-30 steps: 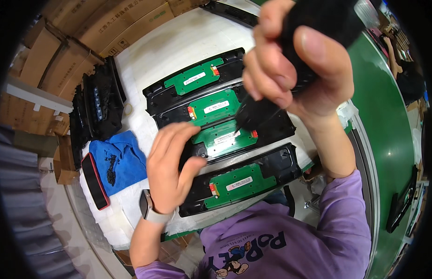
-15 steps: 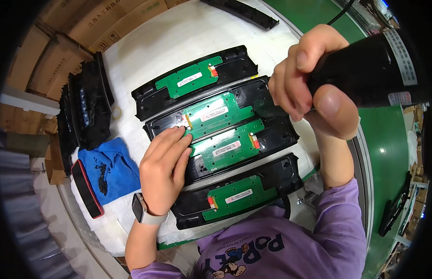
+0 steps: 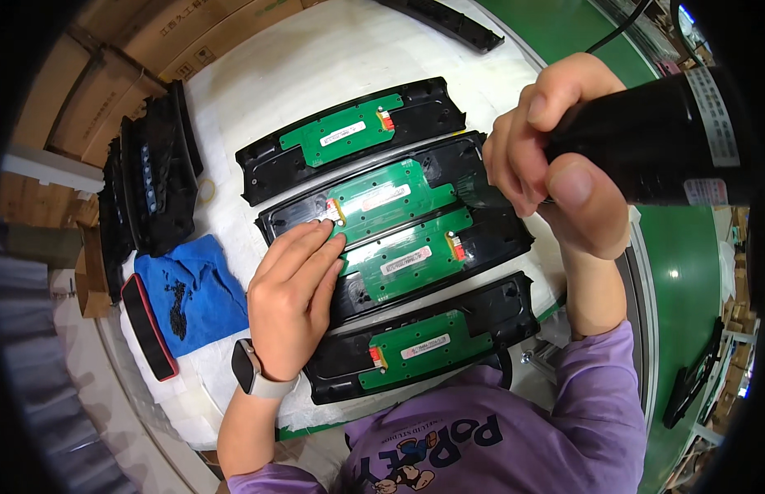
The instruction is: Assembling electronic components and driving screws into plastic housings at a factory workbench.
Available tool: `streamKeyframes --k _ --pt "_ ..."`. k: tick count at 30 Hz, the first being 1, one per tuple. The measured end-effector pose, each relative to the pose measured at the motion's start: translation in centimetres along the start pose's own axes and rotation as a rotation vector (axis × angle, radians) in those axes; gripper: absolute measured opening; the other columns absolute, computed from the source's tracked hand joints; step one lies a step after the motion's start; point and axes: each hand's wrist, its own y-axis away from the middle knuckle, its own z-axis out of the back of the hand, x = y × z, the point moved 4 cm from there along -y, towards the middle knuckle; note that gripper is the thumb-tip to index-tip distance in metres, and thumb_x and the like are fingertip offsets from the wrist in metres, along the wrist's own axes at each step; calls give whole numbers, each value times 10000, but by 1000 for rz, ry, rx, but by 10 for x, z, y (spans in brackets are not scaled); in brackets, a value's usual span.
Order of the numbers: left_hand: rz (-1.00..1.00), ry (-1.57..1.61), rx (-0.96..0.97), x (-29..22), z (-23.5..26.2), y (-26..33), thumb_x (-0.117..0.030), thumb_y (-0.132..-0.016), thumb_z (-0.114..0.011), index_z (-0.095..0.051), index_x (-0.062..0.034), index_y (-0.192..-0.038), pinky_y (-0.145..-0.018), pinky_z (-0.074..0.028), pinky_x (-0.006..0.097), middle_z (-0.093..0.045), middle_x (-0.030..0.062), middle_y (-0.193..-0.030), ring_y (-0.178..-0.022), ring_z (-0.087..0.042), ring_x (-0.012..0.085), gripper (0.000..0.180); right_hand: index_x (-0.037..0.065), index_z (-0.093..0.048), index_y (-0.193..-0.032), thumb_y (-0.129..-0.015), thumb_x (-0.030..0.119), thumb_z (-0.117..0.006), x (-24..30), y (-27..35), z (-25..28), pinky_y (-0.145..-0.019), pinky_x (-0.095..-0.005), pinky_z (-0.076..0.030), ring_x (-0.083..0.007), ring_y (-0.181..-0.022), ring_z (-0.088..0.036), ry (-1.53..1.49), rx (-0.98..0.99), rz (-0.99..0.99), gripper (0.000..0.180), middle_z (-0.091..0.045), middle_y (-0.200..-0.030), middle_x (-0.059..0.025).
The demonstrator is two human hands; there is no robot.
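My right hand [image 3: 563,156] is wrapped round a thick black electric screwdriver [image 3: 646,140] with pale labels, held over the right end of the panels; its tip is hidden behind my fingers. My left hand [image 3: 296,284] lies with fingers stretched out over the left side of the two middle black panels. Its fingertips touch the edge of a green circuit board [image 3: 382,198], beside a small red-and-white connector [image 3: 334,211]. Against it lies a second green board [image 3: 411,255] in another black panel. Similar boarded panels lie beyond [image 3: 349,136] and nearer me [image 3: 423,342].
On the left, a blue cloth [image 3: 209,288] carries a pile of small black screws [image 3: 178,309]. Next to it is a red-edged black object [image 3: 149,328]. More black plastic parts [image 3: 156,177] stand behind, near cardboard boxes [image 3: 102,107]. A black strip [image 3: 448,23] lies at the far edge.
The view has shifted slightly. My right hand and the electric screwdriver sit a little lower in the picture; my left hand stays by the same connector.
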Motion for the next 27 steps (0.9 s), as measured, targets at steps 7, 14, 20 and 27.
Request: streamKeyframes --k 7,14,20,27 --pt "-2 7 6 3 1 2 37 -715 -643 -643 23 -953 -802 -488 354 -628 172 -982 -938 -594 322 239 40 -426 -957 -786 230 -635 5 -4 -17 -412 -215 -340 -85 -417 -401 120 -190 -118 330 -419 -553 -11" --pt "197 158 12 10 -1 5 -6 -726 -671 -449 13 -1111 -836 -457 350 -641 159 -985 -975 -587 331 444 50 -399 -860 -775 214 -639 -4 0 -1 -378 -208 -315 -84 -403 -381 263 -136 -112 302 -418 -545 -28" --pt "231 202 45 14 3 5 -17 -756 -657 -455 -6 -1075 -861 -442 314 -647 146 -1032 -999 -611 287 377 48 -407 -873 -778 226 -649 -5 0 -7 -384 -216 -318 -83 -397 -390 331 -122 -107 315 -424 -542 -17" --pt "168 188 40 13 4 -1 -31 -737 -660 -535 4 -1038 -781 -464 345 -622 155 -958 -892 -581 321 328 54 -426 -942 -811 274 -573 2 -2 10 -504 -256 -389 -86 -411 -413 -6 -107 -86 295 -402 -556 25"
